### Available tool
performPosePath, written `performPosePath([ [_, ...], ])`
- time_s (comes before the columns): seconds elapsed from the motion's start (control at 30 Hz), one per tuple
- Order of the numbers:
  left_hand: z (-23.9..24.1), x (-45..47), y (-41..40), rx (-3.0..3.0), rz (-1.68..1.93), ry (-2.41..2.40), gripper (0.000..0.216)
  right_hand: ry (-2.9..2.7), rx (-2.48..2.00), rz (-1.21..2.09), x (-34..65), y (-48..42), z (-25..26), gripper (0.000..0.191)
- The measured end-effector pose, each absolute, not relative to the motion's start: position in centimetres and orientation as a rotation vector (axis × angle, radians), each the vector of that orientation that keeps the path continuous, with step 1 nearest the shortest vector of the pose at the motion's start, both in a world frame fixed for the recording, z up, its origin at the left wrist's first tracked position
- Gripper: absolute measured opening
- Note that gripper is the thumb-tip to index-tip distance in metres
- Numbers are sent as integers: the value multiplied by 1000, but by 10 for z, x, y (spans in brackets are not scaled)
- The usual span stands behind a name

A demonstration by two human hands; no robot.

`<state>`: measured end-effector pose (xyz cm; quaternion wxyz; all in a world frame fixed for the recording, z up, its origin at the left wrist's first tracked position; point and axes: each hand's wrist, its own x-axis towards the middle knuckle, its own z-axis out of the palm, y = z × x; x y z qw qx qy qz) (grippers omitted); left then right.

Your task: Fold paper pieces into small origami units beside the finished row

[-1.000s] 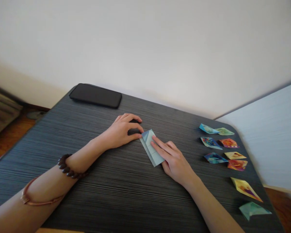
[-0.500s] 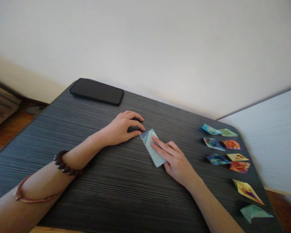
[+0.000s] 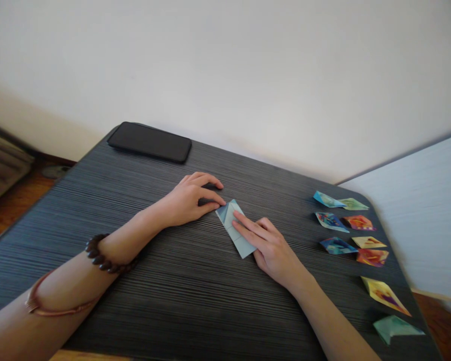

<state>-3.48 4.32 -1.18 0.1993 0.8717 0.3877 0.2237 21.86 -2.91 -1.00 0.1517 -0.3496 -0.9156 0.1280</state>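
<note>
A small folded piece of pale blue paper (image 3: 240, 243) lies at a slant on the dark table, with crease lines and a darker blue triangle at its upper end. My left hand (image 3: 190, 198) rests beside that end; its thumb and index fingertip come together at the paper's upper left corner, the other fingers reaching forward. My right hand (image 3: 276, 250) lies over the paper's right side. Its index and middle fingers are stretched flat on the surface, and the thumb sits by the lower right edge.
Several folded colourful paper pieces (image 3: 385, 296) stand along the table's right side. A black phone-like slab (image 3: 150, 142) lies at the back left of the dark wood-grain table (image 3: 165, 301). Behind is a pale wall (image 3: 225, 75); a white panel (image 3: 421, 210) flanks the right.
The paper has shifted slightly left, and its layers look more closely lined up. Both hands keep nearly the same places, the right fingertips a touch further left.
</note>
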Motion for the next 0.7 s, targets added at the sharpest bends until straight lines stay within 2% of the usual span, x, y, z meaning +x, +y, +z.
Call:
performPosePath([
  [0.27,-10,-34,43,2454,598,1095,19,-2627,-1013,372,219,-29,-10,63],
  [0.7,-8,-33,40,2486,597,1108,22,-2624,-1012,364,218,-29,-11,61],
])
